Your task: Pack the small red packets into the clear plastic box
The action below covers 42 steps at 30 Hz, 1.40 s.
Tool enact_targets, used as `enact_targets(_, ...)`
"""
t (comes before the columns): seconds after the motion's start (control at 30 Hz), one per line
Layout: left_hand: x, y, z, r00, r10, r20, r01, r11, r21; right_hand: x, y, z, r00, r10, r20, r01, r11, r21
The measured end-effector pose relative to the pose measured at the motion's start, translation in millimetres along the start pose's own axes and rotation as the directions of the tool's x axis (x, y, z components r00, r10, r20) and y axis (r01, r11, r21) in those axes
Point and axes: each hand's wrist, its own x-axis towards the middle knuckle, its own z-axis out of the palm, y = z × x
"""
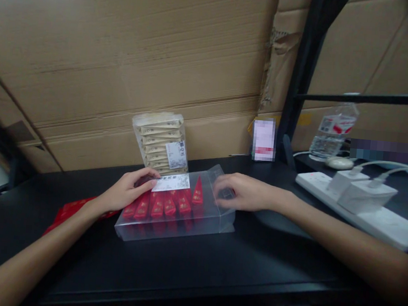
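Note:
A clear plastic box lies on the black table, holding a row of red triangular packets. A white printed label lies on its top near the far edge. My left hand grips the box's left end, with fingertips reaching toward the label. My right hand has its fingers curled over the box's right end. Behind the box stands a clear bag of beige packets. Further red packets lie flat on the table, partly hidden by my left forearm.
Large cardboard sheets stand behind the table. To the right lie a white power strip with plugged-in chargers, a white mouse and a water bottle. A black shelf post rises there. A blurred card stands at the back.

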Motion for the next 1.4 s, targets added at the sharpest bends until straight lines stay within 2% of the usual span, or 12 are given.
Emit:
enact_targets(0.43, 0.1, 2.3, -0.8, 1.000, 0.018, 0.004, -0.018, 0.999, 0.034, -1.2, 3.3, 1.9, 1.000, -0.029, -0.002, 0.029, 0.999, 0.023)
enact_targets(1.4, 0.0, 0.0, -1.2, 0.999, -0.011, 0.030, 0.011, 0.999, 0.032, -2.9, 1.4, -0.7, 1.000, 0.010, 0.019, -0.010, 1.000, -0.003)
